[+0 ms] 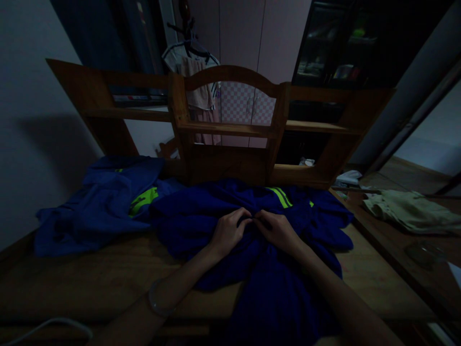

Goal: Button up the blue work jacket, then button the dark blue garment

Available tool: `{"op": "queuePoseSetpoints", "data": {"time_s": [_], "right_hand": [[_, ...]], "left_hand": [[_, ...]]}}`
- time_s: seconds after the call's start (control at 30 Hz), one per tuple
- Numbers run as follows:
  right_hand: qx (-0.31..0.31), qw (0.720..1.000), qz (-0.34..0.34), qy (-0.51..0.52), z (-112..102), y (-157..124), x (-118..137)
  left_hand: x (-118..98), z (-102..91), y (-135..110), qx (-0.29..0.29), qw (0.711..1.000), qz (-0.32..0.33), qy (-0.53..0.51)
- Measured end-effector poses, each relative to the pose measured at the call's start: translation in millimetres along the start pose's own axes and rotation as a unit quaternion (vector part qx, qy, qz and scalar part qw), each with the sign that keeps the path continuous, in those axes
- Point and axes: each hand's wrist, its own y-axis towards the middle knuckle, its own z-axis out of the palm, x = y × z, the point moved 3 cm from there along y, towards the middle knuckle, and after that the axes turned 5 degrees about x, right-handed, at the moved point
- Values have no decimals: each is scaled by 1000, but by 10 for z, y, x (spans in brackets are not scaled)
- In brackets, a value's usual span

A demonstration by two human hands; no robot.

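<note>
A dark blue garment (201,206) with yellow-green stripes lies bunched on the wooden desk (108,283), and part of it hangs over the front edge toward me. My left hand (230,229) pinches the cloth near the garment's middle, thumb and fingers together. Close beside it, my right hand (275,229) also pinches the fabric, the fingertips of both hands nearly meeting. Whatever small part of the garment sits between the fingertips is too dark to make out. A bracelet circles my left wrist.
To the left lies a lighter blue garment (108,206) with a yellow-green patch. A wooden shelf frame (226,129) rises along the desk's back. On the right, folded pale green cloth (414,209) and a glass dish (425,252) rest on another surface. A white cable (57,321) crosses the lower left.
</note>
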Motion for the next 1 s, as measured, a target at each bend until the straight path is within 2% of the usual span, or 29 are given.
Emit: {"op": "queuePoseSetpoints", "data": {"time_s": [0.37, 0.5, 0.57, 0.63, 0.7, 0.8, 0.87, 0.9, 1.0], "right_hand": [[-5, 1000, -5, -20, -7, -4, 24], [-64, 993, 17, -94, -15, -8, 0], [-100, 986, 36, -125, -57, -22, -17], [-136, 981, 52, -127, -134, -43, -30], [-170, 976, 64, -116, -228, -65, -40], [-192, 972, 69, -114, -356, -79, -56], [-197, 968, 77, -134, -428, -74, -71], [-198, 965, 84, -149, -463, -69, -74], [-194, 961, 95, -175, -545, -34, -36]], "left_hand": [[16, 7, 9, 4, 1000, 2, 8], [33, 58, -1, 29, 997, -5, 70], [9, 24, 4, 14, 991, 7, 130], [-17, -83, 24, -15, 984, 14, 178], [-14, -253, 56, -27, 983, 0, 183], [14, -543, 100, 34, 994, -29, 104], [-16, -724, 108, 85, 995, -22, 57], [-53, -811, 106, 91, 994, -11, 53], [-200, -1006, 83, 46, 994, 16, 95]]}}
